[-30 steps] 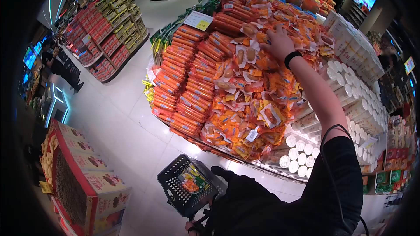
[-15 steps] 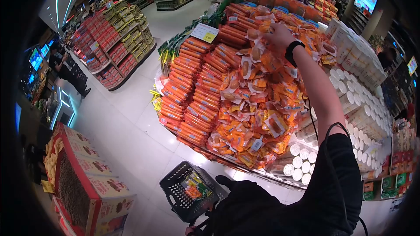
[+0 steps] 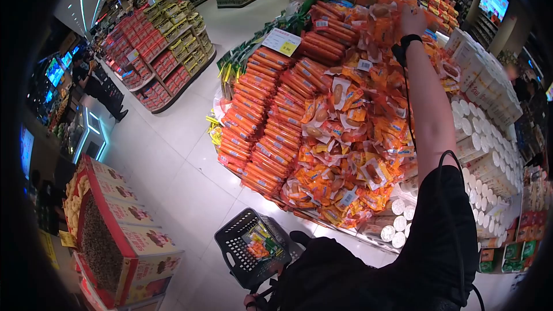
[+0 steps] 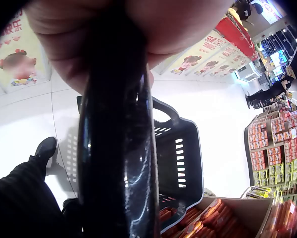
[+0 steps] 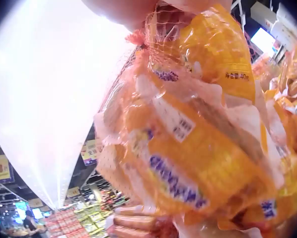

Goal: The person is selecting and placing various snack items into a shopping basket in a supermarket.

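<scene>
Pinched at its gathered top, a red net bag (image 5: 173,144) of orange packets hangs from my right hand (image 5: 153,10). In the head view, the right hand (image 3: 413,21) is over the back of the heaped orange packets (image 3: 340,155), arm outstretched. My left hand (image 4: 181,25) is curled round a thick black handle (image 4: 116,148); in the head view the same hand (image 3: 251,300) is low at the centre-left. Beyond the handle is a dark perforated basket (image 4: 192,153), with orange and yellow-green packages (image 3: 262,243) inside.
Red-wrapped sausage packs (image 3: 271,103) are stacked on the display's left, with a price sign (image 3: 281,41) above. White rolls (image 3: 472,132) stand at the right. A boxed display (image 3: 132,242) is at lower left; a person (image 3: 98,86) stands further off.
My right hand has moved from the middle of the heap to the back right, and a net bag now hangs from it. The basket remains by the left hand as the head view shifts.
</scene>
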{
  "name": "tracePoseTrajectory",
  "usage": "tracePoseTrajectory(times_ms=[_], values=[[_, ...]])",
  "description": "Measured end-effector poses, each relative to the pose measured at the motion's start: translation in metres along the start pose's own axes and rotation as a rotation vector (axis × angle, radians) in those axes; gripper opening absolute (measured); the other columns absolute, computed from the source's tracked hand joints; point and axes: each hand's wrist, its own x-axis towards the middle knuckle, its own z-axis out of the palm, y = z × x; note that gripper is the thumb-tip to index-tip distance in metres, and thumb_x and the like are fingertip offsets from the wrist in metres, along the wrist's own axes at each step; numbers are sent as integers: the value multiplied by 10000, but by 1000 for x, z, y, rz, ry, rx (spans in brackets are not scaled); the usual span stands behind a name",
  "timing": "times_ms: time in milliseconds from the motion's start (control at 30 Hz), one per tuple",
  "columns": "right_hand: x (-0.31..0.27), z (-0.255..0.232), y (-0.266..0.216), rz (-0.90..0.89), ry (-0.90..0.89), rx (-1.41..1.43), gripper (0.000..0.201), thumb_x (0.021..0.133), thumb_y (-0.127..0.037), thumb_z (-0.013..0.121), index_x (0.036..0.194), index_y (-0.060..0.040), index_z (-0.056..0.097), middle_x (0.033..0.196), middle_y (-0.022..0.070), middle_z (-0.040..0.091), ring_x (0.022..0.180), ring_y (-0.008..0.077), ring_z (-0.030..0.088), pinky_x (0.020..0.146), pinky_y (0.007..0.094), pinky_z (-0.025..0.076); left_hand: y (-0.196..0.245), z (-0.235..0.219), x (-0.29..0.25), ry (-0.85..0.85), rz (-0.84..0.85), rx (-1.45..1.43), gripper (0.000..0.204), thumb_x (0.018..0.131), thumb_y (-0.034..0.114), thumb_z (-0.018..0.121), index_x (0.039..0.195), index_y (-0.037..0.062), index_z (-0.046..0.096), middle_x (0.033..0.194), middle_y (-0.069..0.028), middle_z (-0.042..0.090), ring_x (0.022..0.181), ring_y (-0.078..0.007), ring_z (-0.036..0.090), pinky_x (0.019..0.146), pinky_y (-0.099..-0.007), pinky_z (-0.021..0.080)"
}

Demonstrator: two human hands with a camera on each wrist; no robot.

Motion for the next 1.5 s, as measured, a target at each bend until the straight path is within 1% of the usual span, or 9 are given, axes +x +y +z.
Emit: tracePoseTrajectory(times_ms=[133,233,333,433,667,767,967,1100,1500], values=[[-16,10,31,-97,-282,-667,758,986,-569,719,1478,-37,496,1539,256,567,1358,450,634,1089,556,541,4,7,-1,10,-3,11,350,922,-83,552,1259,-29,628,825,-145,654,628,-236,631,575,-423,548],[-55,9,22,-156,-3,-980,657,1040,-512,671,1573,-177,484,1590,192,519,1515,373,498,1205,589,424,9,12,1,10,-5,10,339,924,-82,555,1250,-30,634,820,-144,657,630,-236,635,581,-426,551],[-52,-11,17,-599,-146,-730,612,1061,-476,653,1602,-231,508,1654,136,486,1552,321,454,1247,616,359,8,12,4,12,-7,6,329,927,-80,558,1241,-30,641,814,-143,659,633,-237,639,586,-428,554],[-61,-16,9,-484,-737,-906,576,1080,-511,608,1587,-243,552,1690,88,461,1589,290,403,1263,675,310,5,12,5,10,-13,4,319,929,-79,561,1232,-31,648,808,-142,661,636,-238,642,592,-431,558],[-88,-22,-11,-471,-467,-794,600,1037,-465,683,1554,-178,574,1642,171,502,1579,380,393,1258,670,340,-9,-7,24,-29,-11,-7,296,935,-75,568,1212,-31,664,794,-139,666,642,-240,651,606,-437,565],[-102,-22,-35,-869,-475,-407,468,987,-331,748,1355,-47,695,1403,275,670,1324,469,611,1161,520,470,-30,-54,52,-97,25,13,287,937,-74,571,1203,-32,671,789,-137,669,645,-241,655,612,-440,568],[-287,-102,-181,-799,-1090,119,239,1124,-147,621,1291,1,707,1317,130,727,1170,236,719,1010,354,559,-102,-147,88,-88,37,-22,269,942,-71,577,1185,-33,685,777,-135,673,650,-242,662,623,-445,574],[-430,-186,-242,-836,-1484,243,240,1051,-74,670,1280,-18,712,1240,174,745,1134,341,722,992,418,564,-94,-130,71,12,-11,-258,581,943,-145,493,1518,-118,413,765,-198,650,588,-328,693,614,-521,648],[-755,-397,-177,-646,-2352,399,292,916,-11,660,1200,-42,722,1085,215,744,1031,430,716,926,485,580,-101,-121,62,-64,86,-324,565,945,-99,550,1466,-78,334,1146,-296,609,642,-326,738,576,-472,665]])
